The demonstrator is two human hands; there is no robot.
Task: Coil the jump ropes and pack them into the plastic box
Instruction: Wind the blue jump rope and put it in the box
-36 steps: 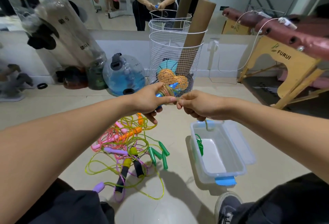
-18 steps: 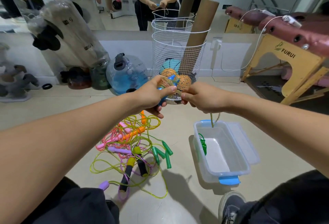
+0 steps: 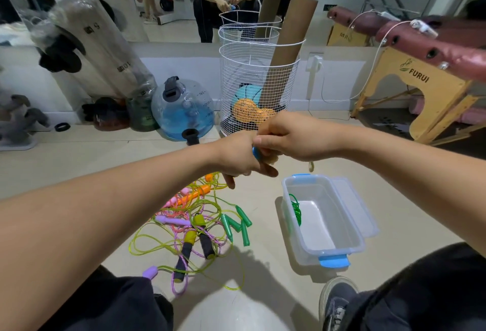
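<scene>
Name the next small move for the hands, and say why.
Probably finish the last wrap and lower the bundle into the plastic box. Both the left hand and right hand hold a blue-handled rope above it, with only a short tail dangling.

Both hands meet above the floor, the left hand [image 3: 240, 157] and right hand [image 3: 289, 137] gripping a blue-handled, pale coiled jump rope [image 3: 259, 153], beside a clear plastic box with blue latches [image 3: 339, 230] and a tangled pile of coloured jump ropes [image 3: 200, 223].
</scene>
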